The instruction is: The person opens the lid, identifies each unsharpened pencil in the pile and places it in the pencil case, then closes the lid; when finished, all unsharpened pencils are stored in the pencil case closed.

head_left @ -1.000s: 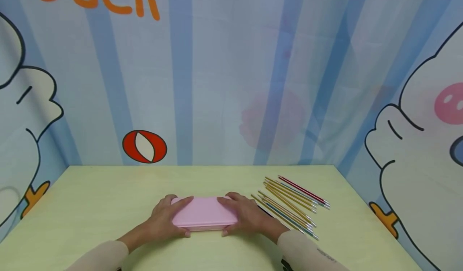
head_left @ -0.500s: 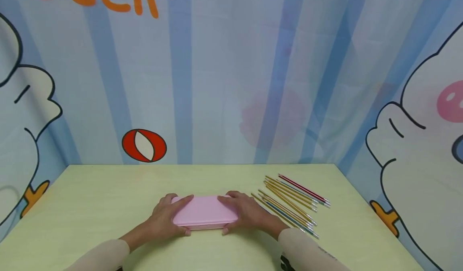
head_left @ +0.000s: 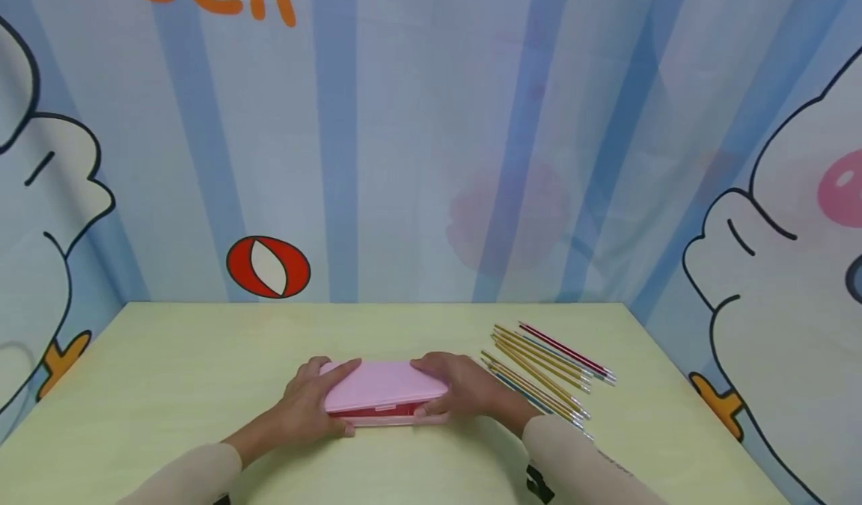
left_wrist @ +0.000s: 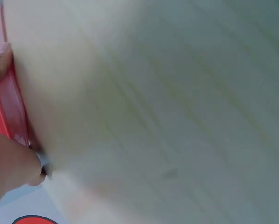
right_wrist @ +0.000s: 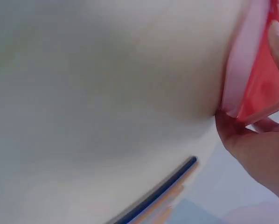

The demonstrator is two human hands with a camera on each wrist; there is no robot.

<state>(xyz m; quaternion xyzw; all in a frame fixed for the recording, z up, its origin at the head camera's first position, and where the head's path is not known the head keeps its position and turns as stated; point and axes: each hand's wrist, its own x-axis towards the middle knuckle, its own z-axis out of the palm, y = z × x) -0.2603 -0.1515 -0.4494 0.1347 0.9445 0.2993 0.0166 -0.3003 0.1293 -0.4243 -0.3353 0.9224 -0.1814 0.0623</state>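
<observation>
A pink case (head_left: 384, 384) with a red inside lies on the table in front of me in the head view, its lid raised a little along the near edge. My left hand (head_left: 306, 402) grips the case's left end, thumb on the near side. At the other end, my right hand (head_left: 471, 389) holds the lid, with the thumb in the gap under its near edge. The right wrist view shows the red interior (right_wrist: 263, 86) through that gap. In the left wrist view, part of the case (left_wrist: 12, 105) shows between the thumb and fingers.
Several pencils (head_left: 539, 363), mostly yellow with some red and blue, lie slanted on the pale yellow table (head_left: 215, 363) right of the case. My right forearm overlaps their near ends. A striped cartoon curtain (head_left: 417, 153) hangs behind and at the sides.
The lid was down flat; its near edge has now come up, showing red inside. My right thumb has moved up from the case's base to the lid. My left hand keeps its hold.
</observation>
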